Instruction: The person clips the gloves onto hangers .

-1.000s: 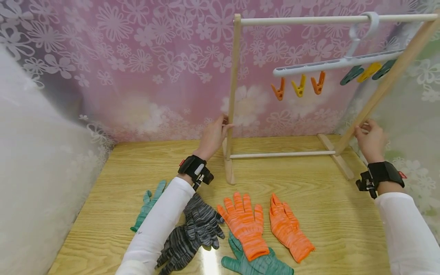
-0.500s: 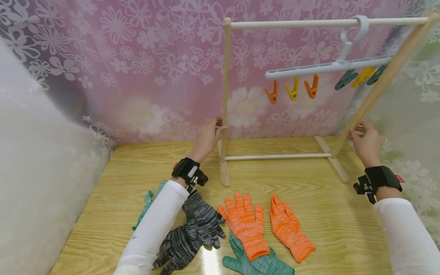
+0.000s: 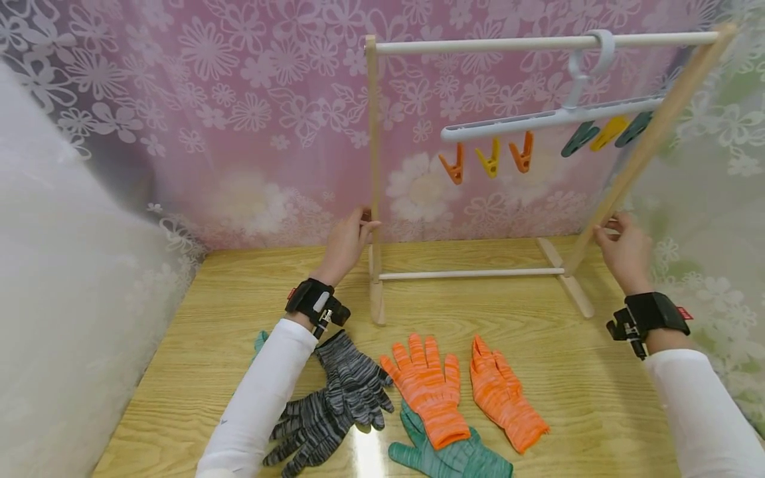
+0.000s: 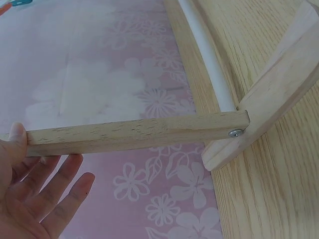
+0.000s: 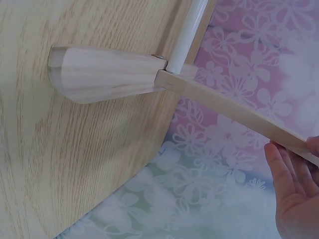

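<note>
Rack [image 3: 478, 45] sits further left in frame, seemingly being repositioned | left hand [image 3: 342, 248], right hand [image 3: 627, 257]: fingers grip posts [image 3: 653, 143] | gloves [image 3: 429, 398] unmoved

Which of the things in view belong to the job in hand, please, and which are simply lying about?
Seemingly in the job:
wooden rack, held by the left grip and right grip
white hanger, hung on it
clothespins, on the hanger

Lying about, apparently:
orange gloves
striped grey-black gloves
green glove, partly under an orange one
</note>
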The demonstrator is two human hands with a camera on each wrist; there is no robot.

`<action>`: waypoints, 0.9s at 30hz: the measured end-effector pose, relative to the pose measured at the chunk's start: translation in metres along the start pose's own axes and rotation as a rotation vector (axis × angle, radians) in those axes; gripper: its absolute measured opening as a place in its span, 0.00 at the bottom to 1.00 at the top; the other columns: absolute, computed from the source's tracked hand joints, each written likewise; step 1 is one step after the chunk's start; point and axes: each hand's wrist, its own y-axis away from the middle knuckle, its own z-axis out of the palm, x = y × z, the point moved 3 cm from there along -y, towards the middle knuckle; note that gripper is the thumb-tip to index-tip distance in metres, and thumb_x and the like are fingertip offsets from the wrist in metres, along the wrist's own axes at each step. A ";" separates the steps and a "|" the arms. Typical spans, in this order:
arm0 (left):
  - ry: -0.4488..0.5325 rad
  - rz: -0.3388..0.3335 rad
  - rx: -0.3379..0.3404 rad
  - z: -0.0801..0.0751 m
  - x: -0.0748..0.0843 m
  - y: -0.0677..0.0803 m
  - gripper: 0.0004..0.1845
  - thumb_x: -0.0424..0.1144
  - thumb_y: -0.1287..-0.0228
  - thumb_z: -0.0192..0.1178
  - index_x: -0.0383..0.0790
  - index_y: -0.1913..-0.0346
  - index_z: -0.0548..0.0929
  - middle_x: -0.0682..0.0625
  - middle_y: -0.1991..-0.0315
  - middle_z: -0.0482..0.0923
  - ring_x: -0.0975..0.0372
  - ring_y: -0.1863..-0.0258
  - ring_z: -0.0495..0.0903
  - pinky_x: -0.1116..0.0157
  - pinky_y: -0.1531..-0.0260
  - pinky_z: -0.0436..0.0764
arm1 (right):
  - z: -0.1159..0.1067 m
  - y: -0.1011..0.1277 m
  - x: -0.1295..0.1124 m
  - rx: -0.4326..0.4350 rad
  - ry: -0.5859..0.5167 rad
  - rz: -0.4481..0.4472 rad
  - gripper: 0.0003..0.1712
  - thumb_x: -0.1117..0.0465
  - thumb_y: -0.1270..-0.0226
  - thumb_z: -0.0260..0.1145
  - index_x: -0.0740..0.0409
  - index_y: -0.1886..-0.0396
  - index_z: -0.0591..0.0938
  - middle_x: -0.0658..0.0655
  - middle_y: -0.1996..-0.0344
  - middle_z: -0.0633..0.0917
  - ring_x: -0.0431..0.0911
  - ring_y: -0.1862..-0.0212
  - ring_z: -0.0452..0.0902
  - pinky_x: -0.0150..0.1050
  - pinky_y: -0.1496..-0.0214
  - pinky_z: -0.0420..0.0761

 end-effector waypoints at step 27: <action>0.142 -0.045 0.008 -0.030 -0.027 0.024 0.19 0.42 0.19 0.50 0.31 0.37 0.72 0.37 0.47 0.78 0.47 0.47 0.82 0.52 0.52 0.86 | 0.022 0.020 -0.030 -0.040 -0.139 -0.081 0.25 0.60 0.20 0.56 0.72 0.32 0.70 0.77 0.45 0.78 0.14 0.65 0.65 0.13 0.66 0.70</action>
